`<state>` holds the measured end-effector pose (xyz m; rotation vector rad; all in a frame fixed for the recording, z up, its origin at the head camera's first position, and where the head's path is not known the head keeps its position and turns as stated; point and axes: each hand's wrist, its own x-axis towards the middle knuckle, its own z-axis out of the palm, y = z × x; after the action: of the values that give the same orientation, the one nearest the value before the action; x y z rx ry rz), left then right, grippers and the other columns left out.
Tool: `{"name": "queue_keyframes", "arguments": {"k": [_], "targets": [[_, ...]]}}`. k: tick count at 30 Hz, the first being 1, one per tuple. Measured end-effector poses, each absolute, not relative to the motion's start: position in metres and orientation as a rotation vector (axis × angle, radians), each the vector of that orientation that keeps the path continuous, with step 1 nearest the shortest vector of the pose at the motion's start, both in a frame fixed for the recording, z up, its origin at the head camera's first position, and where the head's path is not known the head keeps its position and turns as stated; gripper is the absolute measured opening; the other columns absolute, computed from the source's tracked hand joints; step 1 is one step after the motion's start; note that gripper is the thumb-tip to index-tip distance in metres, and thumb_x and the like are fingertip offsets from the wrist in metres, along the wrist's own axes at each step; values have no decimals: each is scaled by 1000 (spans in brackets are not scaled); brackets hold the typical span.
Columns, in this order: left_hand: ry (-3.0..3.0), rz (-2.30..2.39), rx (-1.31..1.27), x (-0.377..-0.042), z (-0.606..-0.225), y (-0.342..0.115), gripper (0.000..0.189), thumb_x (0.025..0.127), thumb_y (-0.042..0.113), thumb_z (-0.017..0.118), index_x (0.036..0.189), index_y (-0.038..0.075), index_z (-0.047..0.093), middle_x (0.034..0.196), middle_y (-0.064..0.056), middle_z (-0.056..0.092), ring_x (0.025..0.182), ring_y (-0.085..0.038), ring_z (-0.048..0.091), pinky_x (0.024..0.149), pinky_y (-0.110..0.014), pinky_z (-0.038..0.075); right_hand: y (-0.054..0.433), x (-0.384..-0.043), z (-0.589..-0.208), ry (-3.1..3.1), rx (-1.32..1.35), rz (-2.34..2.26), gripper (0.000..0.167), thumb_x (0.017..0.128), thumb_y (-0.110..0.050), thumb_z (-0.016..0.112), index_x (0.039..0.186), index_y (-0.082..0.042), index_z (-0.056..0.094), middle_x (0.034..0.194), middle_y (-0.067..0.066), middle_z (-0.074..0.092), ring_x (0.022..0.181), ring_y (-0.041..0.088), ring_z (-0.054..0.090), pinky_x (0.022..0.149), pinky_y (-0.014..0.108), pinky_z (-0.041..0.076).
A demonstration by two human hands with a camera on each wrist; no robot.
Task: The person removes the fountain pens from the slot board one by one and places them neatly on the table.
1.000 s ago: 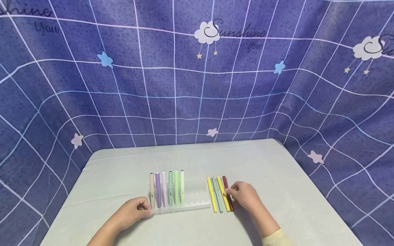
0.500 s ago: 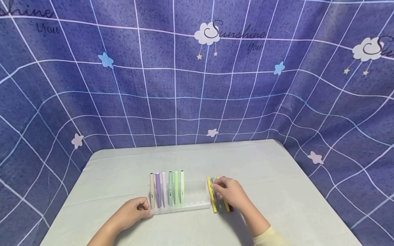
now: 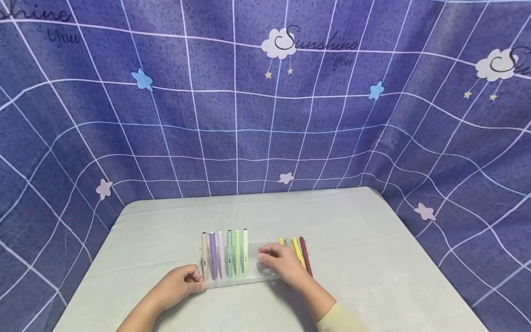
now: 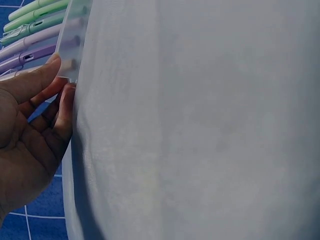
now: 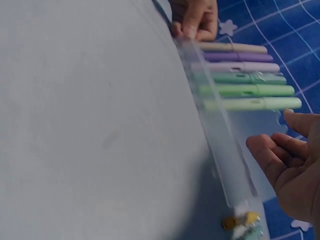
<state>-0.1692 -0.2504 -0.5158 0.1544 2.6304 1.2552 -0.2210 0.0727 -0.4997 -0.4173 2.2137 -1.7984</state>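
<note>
A clear plastic pen rack (image 3: pixel 265 277) stands on the table, with several pens side by side in its left part: beige, purple (image 3: pixel 213 256), lilac, teal, bright green (image 3: pixel 237 253) and pale green (image 3: pixel 245 252). My left hand (image 3: pixel 179 287) pinches the rack's near left corner, thumb on top in the left wrist view (image 4: pixel 37 112). Over the rack's right half is my right hand (image 3: pixel 284 263). Its thumb and fingers are apart with nothing between them in the right wrist view, close to the pale green pen.
Right of the rack lie more pens: yellow (image 3: pixel 297 249), grey-green (image 3: pixel 288 240) and dark red (image 3: pixel 305 256), partly hidden by my right hand. A pale cloth covers the table (image 3: pixel 186 216). Behind it hangs a blue checked curtain (image 3: pixel 215 138).
My right hand has moved left, from the dark red pen across the loose pens to over the rack's right half. The left hand has stayed at the corner.
</note>
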Motion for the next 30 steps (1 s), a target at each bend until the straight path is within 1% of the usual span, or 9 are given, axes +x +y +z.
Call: {"name": "queue_keyframes", "arguments": {"k": [5,12,17,20,24,27,30], "targets": [[2620,1266,148,-170,-516,-250,28,82,32,77,81,12,57,77,1,56,71,-14,49,65,-27,37,56,-219,-502,2177,-419,-1791,35,93,-23,67,119,0,65,118,14,68,101,24,69,86,33,55],[2632,1260,160,-171,-518,-251,28,82,33,76,81,13,57,76,2,56,70,-13,49,64,-26,38,41,-219,-505,2148,-373,-1802,25,90,-16,70,110,0,69,106,13,71,96,28,70,81,35,57],[2635,1265,158,-170,-518,-253,28,82,32,77,80,13,57,76,2,56,70,-12,49,64,-26,38,34,-221,-507,2227,-350,-1737,21,88,-15,71,105,-2,71,99,10,72,87,23,71,76,32,57],[2640,1262,162,-169,-517,-253,28,82,32,77,80,13,57,75,2,56,69,-12,49,64,-26,38,30,-221,-509,2273,-342,-1693,20,87,-14,72,103,-3,72,96,8,73,84,19,70,74,30,57],[2639,1258,165,-170,-518,-253,28,82,33,77,80,13,57,74,2,55,69,-12,48,63,-26,37,27,-221,-508,2358,-320,-1641,14,86,-14,73,97,-5,72,90,4,72,80,14,68,70,27,56],[2636,1263,166,-170,-518,-253,28,82,33,77,80,13,57,74,2,55,69,-12,48,64,-26,37,25,-221,-507,2407,-316,-1611,10,85,-15,74,91,-7,71,84,1,70,76,13,67,67,27,56],[2636,1265,167,-170,-518,-252,28,82,32,77,80,13,57,75,2,55,70,-13,48,64,-27,37,25,-220,-504,2424,-321,-1602,11,85,-17,75,89,-10,67,80,-1,67,73,13,66,65,27,55]]}}
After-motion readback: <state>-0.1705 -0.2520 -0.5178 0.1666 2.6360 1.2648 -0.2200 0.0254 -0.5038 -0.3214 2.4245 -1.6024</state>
